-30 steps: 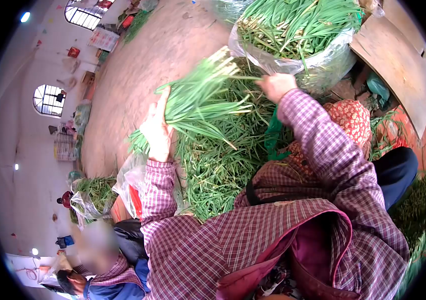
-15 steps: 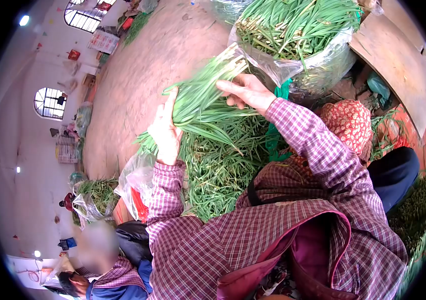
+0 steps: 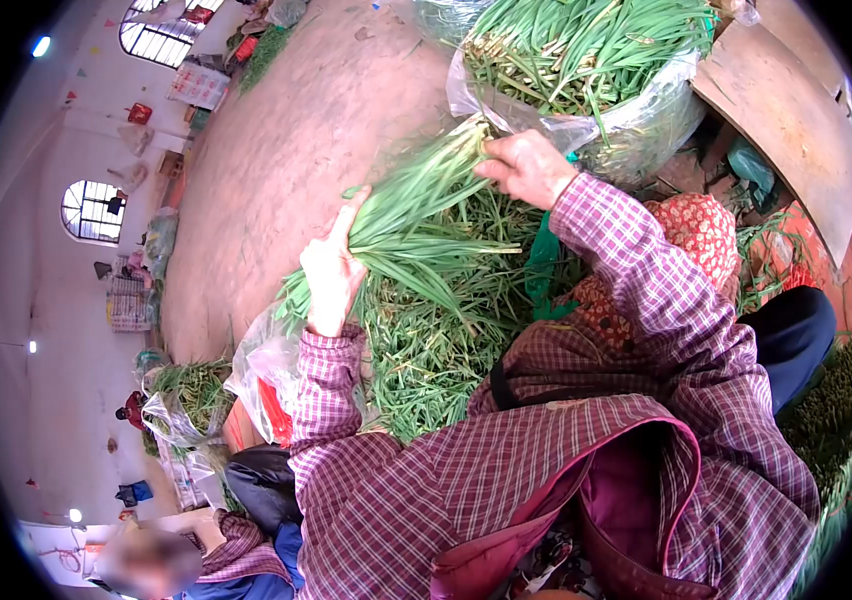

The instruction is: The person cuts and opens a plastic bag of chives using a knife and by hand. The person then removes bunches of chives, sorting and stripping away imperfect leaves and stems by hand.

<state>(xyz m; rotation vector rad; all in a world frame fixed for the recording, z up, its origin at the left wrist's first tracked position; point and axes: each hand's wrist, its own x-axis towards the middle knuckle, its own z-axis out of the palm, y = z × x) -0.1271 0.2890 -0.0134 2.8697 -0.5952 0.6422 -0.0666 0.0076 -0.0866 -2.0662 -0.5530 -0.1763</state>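
Note:
A loose bunch of chives (image 3: 416,195), long flat green leaves with pale stem ends, is held up in front of me. My left hand (image 3: 334,265) is closed round its leafy part, and leaves fan out to both sides below. At the pale end, my right hand (image 3: 526,168) pinches some stems, its fingertips partly hidden. Beneath the bunch lies a heap of loose green leaves and trimmings (image 3: 436,350).
A plastic-lined container (image 3: 636,120) piled with more chives (image 3: 586,50) stands ahead. To its right leans a brown board (image 3: 786,130). More greens (image 3: 836,450) lie at my right side. Another person (image 3: 236,560) sits at lower left, near a bag of greens (image 3: 186,400).
My right hand has moved slightly right and turned, from open fingers along the stems to a pinch at their ends. The bunch's pale end has dropped a little. The other person's head has shifted.

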